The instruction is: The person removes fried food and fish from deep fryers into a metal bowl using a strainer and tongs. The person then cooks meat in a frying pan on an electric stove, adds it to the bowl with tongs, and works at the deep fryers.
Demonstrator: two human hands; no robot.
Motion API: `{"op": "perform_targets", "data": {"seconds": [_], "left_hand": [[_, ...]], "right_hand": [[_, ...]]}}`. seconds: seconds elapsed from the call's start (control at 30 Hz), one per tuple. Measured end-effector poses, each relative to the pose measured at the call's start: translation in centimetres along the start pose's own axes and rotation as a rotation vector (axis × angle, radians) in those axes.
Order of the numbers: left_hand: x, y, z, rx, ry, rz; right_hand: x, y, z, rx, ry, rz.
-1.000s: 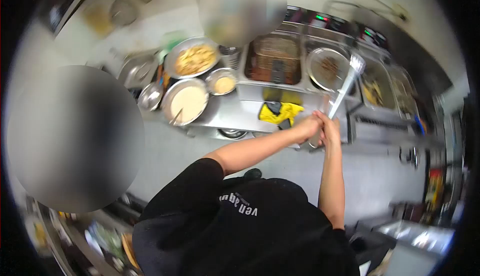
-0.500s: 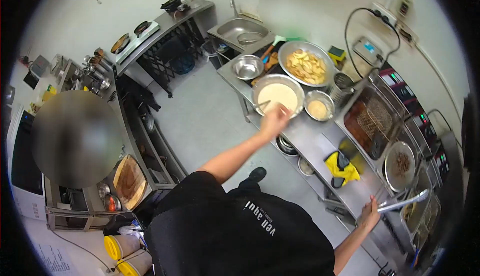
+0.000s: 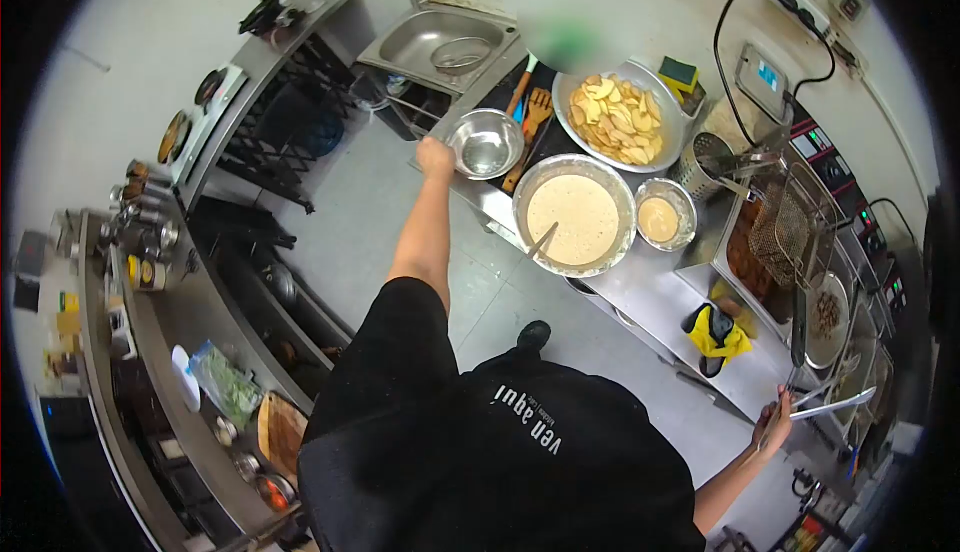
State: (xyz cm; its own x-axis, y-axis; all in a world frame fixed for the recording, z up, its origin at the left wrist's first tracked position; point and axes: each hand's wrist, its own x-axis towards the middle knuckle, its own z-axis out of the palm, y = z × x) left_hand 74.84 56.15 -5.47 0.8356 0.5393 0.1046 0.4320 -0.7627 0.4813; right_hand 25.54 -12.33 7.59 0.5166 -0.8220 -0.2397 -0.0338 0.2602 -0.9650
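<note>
Head view: table (image 3: 655, 297) at centre right bears the batter bowl (image 3: 573, 215), upper centre. Steel bowl (image 3: 485, 144) lies up-left of it; left hand (image 3: 436, 157) curled at its rim (finger hold cannot be told). Lower right: metal tongs (image 3: 833, 406), right hand (image 3: 773, 422) closed round the near end.
</note>
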Motion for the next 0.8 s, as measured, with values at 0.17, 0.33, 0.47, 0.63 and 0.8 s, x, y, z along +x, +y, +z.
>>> {"op": "perform_targets", "data": {"seconds": [0.17,0.33,0.47,0.63,0.8], "left_hand": [[1.0,0.3,-1.6,0.055,-0.078,0.005],[2.3,1.1,-3.5,0.047,-0.387,-0.103],[4.4,-0.5,-1.4,-0.012,-0.485,-0.173],[4.1,0.1,-2.6,-0.148,-0.491,-0.149],[5.0,1.7,-2.7,-0.307,-0.464,0.003]], "right_hand": [[-0.6,-0.7,1.0,0.0,-0.01,0.022],[-0.5,-0.1,0.9,0.059,-0.004,-0.013],[-0.5,0.4,0.6,0.059,-0.024,-0.042],[-1.1,0.2,1.6,0.057,0.019,-0.051],[-1.8,-0.4,2.3,0.053,0.062,-0.049]]}}
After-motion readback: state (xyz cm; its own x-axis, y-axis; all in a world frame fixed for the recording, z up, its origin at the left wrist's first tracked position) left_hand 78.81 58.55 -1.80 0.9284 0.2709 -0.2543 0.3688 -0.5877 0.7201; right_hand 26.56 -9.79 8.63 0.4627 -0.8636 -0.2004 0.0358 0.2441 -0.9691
